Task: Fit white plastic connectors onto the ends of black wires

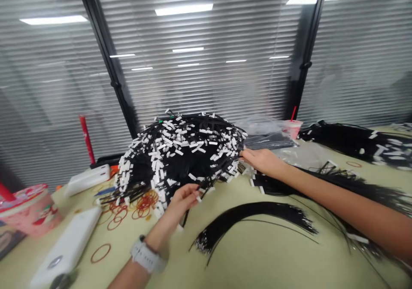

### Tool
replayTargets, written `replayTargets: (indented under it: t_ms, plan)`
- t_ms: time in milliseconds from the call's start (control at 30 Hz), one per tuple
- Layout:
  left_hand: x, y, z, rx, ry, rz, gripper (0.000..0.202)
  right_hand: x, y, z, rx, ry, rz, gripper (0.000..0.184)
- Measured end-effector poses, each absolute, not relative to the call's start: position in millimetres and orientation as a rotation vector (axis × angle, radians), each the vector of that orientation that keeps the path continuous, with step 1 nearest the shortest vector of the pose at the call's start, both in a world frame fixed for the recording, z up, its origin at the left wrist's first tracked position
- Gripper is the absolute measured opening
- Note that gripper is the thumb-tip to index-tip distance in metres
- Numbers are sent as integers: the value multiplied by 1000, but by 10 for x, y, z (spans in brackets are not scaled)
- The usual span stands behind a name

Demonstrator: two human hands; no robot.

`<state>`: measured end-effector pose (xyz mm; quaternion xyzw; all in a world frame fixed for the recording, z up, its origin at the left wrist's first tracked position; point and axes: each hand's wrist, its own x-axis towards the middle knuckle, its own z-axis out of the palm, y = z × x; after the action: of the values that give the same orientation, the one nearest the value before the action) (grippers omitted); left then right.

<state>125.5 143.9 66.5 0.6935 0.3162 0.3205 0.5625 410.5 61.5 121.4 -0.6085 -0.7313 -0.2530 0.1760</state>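
Note:
A large heap of black cables [189,164] with white connectors on their ends fills the middle of the table. At its front edge my left hand [185,199], with a watch on the wrist, is closed in a pinch on a few black cables with white connectors. My right hand [257,158] reaches to the heap's right side, its fingers pinched together on the cables there. Between the two hands a thin strand of black cable [219,175] runs along the front of the heap. Below them lies a curved bundle of black wires [254,211] with bare ends.
Orange rubber bands [144,203] lie left of the heap. Two white devices [67,246] and a pink cup [30,211] stand farther left. More cable bundles [347,143] and clear plastic bags [267,130] lie at the right. Window blinds [199,83] rise behind the table.

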Motion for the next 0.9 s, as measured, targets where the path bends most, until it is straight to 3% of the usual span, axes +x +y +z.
replayTargets:
  t_ms: [200, 333, 500, 667, 900]
  plan:
    - [1235, 1498, 551, 1902, 844, 772, 19, 4161, 621, 842, -1626, -2310, -830, 16]
    - [1244, 1441, 498, 2068, 875, 809, 21, 3709, 484, 776, -1563, -2270, -887, 27]
    - [1273, 1346, 492, 2172, 885, 855, 31, 2980, 284, 676, -1284, -2550, -496, 10]
    - [1281, 1276, 499, 2169, 930, 861, 32, 2790, 261, 463, -1378, -2552, -490, 8]
    - [1284, 1286, 448, 2014, 921, 905, 33, 2918, 365, 464, -1388, -2415, -22, 15]
